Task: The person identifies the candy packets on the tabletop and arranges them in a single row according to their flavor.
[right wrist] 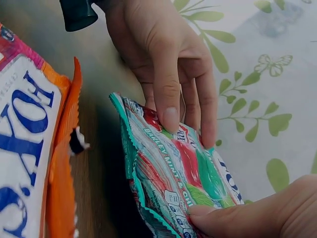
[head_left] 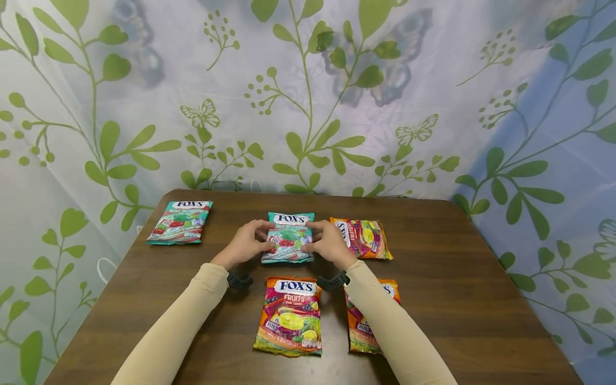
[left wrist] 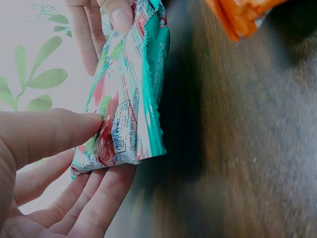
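In the head view, a teal mint candy bag (head_left: 289,238) is between both hands near the table's back edge. My left hand (head_left: 246,245) grips its left side, with the thumb (left wrist: 54,131) on the printed front and fingers underneath. On the opposite side my right hand (head_left: 332,245) pinches the bag, its thumb (right wrist: 247,215) pressing the front. Both wrist views show the bag's crimped lower edge tilted up from the wood, with dark shadow below. Closest in front lies an orange fruit candy bag (head_left: 289,321), flat and touched by neither hand.
A second teal mint bag (head_left: 180,222) lies at the table's back left corner. Another orange fruit bag (head_left: 366,239) lies sideways just right of my right hand. A third orange bag (head_left: 363,329) is partly under my right forearm. A leaf-patterned curtain (head_left: 308,107) hangs behind the wooden table (head_left: 457,278).
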{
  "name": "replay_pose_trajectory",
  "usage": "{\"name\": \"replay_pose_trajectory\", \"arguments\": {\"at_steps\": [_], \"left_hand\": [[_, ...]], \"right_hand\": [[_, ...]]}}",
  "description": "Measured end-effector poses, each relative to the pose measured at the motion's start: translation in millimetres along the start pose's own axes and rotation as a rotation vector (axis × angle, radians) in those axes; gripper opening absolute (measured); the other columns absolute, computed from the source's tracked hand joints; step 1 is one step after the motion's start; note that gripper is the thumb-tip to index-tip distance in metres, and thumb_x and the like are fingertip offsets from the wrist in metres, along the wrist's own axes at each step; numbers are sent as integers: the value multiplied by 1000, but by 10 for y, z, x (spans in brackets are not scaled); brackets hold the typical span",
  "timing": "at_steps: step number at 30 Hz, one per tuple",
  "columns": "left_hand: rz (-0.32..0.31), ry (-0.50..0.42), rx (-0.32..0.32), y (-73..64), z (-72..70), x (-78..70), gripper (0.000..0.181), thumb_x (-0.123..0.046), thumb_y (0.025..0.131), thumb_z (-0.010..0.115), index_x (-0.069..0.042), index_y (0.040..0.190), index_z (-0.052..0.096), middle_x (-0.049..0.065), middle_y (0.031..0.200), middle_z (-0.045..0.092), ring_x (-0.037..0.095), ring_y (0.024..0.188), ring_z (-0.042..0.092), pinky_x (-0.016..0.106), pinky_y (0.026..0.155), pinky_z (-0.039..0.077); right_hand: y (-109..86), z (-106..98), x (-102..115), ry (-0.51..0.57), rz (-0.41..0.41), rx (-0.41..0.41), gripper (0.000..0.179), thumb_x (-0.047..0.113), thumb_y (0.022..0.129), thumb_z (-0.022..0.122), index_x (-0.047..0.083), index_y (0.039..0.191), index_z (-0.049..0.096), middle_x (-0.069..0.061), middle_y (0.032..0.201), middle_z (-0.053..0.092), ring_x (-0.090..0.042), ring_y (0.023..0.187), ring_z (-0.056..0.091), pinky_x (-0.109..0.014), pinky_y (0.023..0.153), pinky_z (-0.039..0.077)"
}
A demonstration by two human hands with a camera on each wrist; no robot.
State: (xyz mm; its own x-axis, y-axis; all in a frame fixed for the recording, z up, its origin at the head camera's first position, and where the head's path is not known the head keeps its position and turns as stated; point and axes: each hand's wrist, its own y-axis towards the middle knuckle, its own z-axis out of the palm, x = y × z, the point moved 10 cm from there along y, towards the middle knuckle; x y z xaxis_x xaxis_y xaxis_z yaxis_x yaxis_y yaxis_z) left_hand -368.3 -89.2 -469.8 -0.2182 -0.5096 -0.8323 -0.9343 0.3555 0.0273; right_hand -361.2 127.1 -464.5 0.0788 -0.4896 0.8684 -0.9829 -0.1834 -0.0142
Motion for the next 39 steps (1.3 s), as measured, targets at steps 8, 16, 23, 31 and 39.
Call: {"name": "replay_pose_trajectory", "arguments": {"at_steps": [8,16,23,31,39], "left_hand": [[17,24,-15,31,-147,-61,48,-6,101,80,2,145,63,21,135,64,37,116,64,49,93,56],[45,44,-20,20,-337,-92,49,-8,102,79,3,147,62,22,136,63,38,118,64,48,90,54],[56,76,-23,-35,-536,-103,49,-9,104,77,3,149,60,23,139,62,40,120,63,51,91,56],[24,133,-61,-131,-771,0,52,-11,104,77,2,151,59,24,139,60,40,120,63,54,93,56],[18,152,-76,-205,-912,82,52,-11,104,77,4,150,60,26,137,62,42,120,64,59,95,56]], "right_hand": [[78,10,149,-12,-20,-9,67,2,90,91,2,151,65,-21,145,60,-31,107,70,-39,80,62],[175,66,326,-21,-56,4,66,3,90,91,2,151,65,-22,151,57,-34,112,71,-40,84,63],[294,191,445,-9,-66,5,67,3,89,92,2,151,65,-21,150,57,-32,112,70,-38,84,62],[410,423,627,-15,-85,37,70,2,88,92,2,151,65,-21,153,55,-35,113,69,-35,80,62],[490,623,686,-16,-69,38,72,0,86,93,4,152,64,-18,151,56,-25,106,68,-31,77,60]]}}
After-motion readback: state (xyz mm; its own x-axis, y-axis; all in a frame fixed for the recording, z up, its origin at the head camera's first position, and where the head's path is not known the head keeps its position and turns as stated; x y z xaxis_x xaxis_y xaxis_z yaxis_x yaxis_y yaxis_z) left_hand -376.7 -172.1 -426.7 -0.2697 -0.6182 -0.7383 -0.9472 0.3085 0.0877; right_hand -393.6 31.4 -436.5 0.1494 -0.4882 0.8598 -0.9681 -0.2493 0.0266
